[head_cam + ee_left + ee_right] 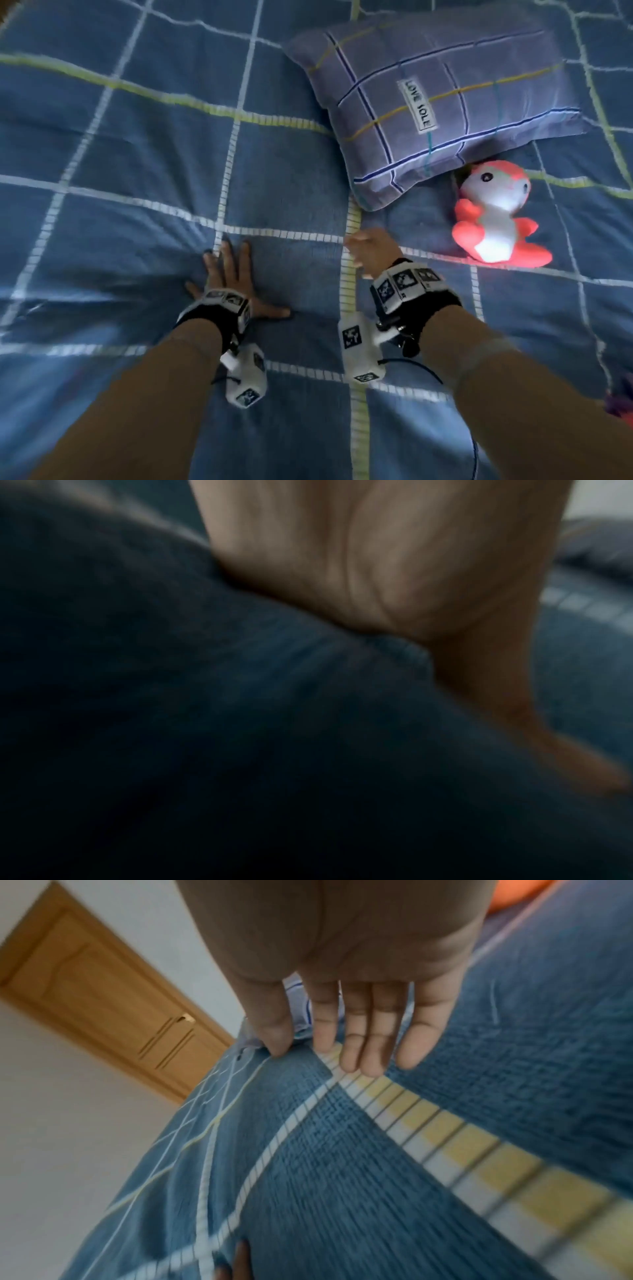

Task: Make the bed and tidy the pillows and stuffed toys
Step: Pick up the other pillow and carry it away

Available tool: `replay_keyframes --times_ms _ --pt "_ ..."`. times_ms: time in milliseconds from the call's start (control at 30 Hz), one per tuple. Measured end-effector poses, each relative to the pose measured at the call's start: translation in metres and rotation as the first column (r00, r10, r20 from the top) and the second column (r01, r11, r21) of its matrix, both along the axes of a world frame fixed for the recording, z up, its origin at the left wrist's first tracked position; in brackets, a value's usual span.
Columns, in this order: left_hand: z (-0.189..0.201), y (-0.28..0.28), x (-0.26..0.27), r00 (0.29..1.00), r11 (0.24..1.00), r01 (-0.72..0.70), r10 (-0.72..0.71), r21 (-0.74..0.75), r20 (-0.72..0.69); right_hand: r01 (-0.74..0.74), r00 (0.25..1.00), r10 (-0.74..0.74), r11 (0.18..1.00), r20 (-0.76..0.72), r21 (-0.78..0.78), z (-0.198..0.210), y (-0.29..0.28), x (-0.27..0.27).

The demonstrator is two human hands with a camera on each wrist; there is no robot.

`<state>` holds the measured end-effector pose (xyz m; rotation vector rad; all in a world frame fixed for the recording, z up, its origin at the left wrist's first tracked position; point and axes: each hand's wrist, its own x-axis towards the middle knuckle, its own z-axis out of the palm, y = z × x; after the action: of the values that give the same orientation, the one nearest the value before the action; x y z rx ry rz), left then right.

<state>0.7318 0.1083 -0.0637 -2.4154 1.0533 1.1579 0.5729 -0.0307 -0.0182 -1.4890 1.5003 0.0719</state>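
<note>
A blue checked quilt (pixel 137 144) with white and yellow lines covers the bed. My left hand (pixel 233 281) presses flat on it, fingers spread; the left wrist view shows only the palm (pixel 377 561) against dark cloth. My right hand (pixel 368 248) hovers just over the quilt (pixel 342 1177) with straight fingers (pixel 363 1042), holding nothing. A purple-blue checked pillow (pixel 442 102) lies at the upper right. A pink and white stuffed toy (pixel 493 216) sits just below the pillow, right of my right hand.
A wooden door (pixel 103 993) in a white wall stands beyond the far side of the bed. Something purple (pixel 620 404) shows at the right edge of the head view.
</note>
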Motion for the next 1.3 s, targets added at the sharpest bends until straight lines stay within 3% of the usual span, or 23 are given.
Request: replay_keyframes --times_ms 133,333,467,567,700,800,900,1000,1133,1233,1300 --pt "-0.032 -0.012 0.006 1.000 0.998 -0.004 0.003 0.062 0.009 0.360 0.909 -0.371 0.929 0.190 0.089 -0.033 -0.030 0.008" --pt "-0.026 -0.012 0.006 0.998 0.995 -0.013 0.018 0.094 -0.058 0.572 0.716 -0.634 0.773 0.292 0.274 -0.030 -0.051 0.014" --pt "-0.024 -0.015 0.006 0.996 0.993 -0.032 0.041 0.111 -0.080 0.532 0.799 -0.547 0.837 0.252 0.129 -0.035 -0.044 0.021" --pt "-0.026 -0.014 0.007 0.998 0.995 -0.026 0.032 0.098 -0.062 0.416 0.892 -0.401 0.909 0.208 -0.028 -0.030 -0.032 0.024" --pt "-0.010 -0.002 -0.002 0.999 0.999 -0.035 0.035 -0.021 -0.030 0.147 0.975 -0.124 0.983 0.185 -0.114 0.019 -0.013 0.014" --pt "0.008 0.022 -0.004 1.000 0.991 0.014 -0.016 -0.133 -0.010 0.033 0.978 -0.002 0.989 0.210 -0.144 0.059 0.006 -0.007" --pt "0.040 0.060 -0.003 0.984 0.996 -0.055 0.041 -0.074 -0.173 -0.115 0.976 0.131 0.988 0.172 -0.101 0.095 0.036 -0.024" --pt "0.104 0.098 -0.013 0.861 0.919 -0.389 0.338 -0.063 -0.379 -0.289 0.949 0.297 0.953 0.102 -0.088 0.140 0.077 -0.037" --pt "0.178 0.134 -0.026 0.726 0.766 -0.630 0.521 -0.131 -0.448 -0.453 0.882 0.457 0.890 0.118 -0.057 0.184 0.138 -0.060" --pt "0.213 0.152 -0.043 0.500 0.625 -0.781 0.626 0.002 -0.598 -0.507 0.839 0.511 0.859 0.186 -0.069 0.207 0.173 -0.070" --pt "0.225 0.158 -0.061 0.386 0.584 -0.809 0.607 0.061 -0.695 -0.579 0.785 0.587 0.809 0.196 -0.105 0.221 0.190 -0.073"
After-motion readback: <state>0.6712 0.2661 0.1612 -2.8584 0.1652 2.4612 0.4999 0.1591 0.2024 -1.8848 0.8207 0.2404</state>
